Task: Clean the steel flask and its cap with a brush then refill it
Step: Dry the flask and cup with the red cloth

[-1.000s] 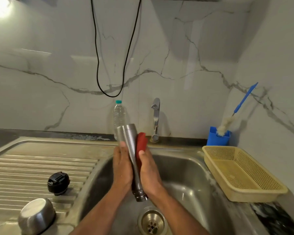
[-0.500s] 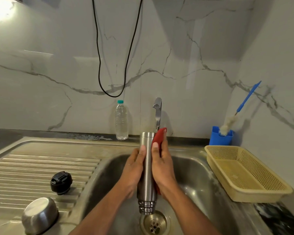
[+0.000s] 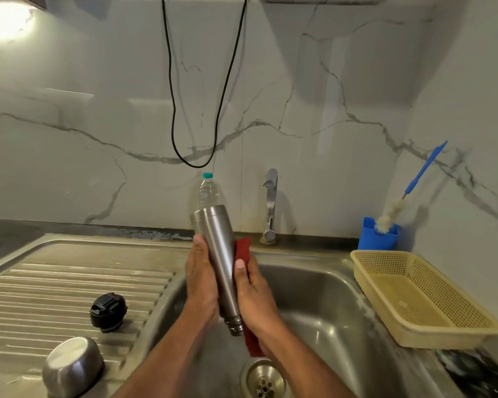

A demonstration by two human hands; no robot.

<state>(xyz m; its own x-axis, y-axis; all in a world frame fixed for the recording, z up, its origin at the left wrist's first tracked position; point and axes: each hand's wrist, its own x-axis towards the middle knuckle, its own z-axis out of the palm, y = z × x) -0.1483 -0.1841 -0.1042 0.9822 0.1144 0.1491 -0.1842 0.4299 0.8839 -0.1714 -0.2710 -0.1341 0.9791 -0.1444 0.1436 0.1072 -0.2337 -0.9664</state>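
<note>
Scrubbing the outside of the steel flask (image 3: pixel 219 262) over the sink (image 3: pixel 325 285). Left hand (image 3: pixel 201 280) wrapped round the body, right hand (image 3: pixel 253 294) pressing a red scrub pad (image 3: pixel 242 248) against its side. Best done with long strokes along the length while turning it, firm grip since wet steel probably slips. Upside down, long axis near vertical, base tilted up-left, threaded mouth toward the drain (image 3: pixel 263 382). Black cap (image 3: pixel 108 311) waiting on the drainboard; brush (image 3: pixel 397 208) untouched in its blue holder.

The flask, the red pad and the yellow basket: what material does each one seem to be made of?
Flask: brushed metal, likely steel, with a dull grey sheen and soft streaked highlights.
Red pad: looks like a fibrous scouring cloth, matte, thin and bending.
Yellow basket: probably moulded plastic, with a uniform colour and perforated mesh walls.
</note>
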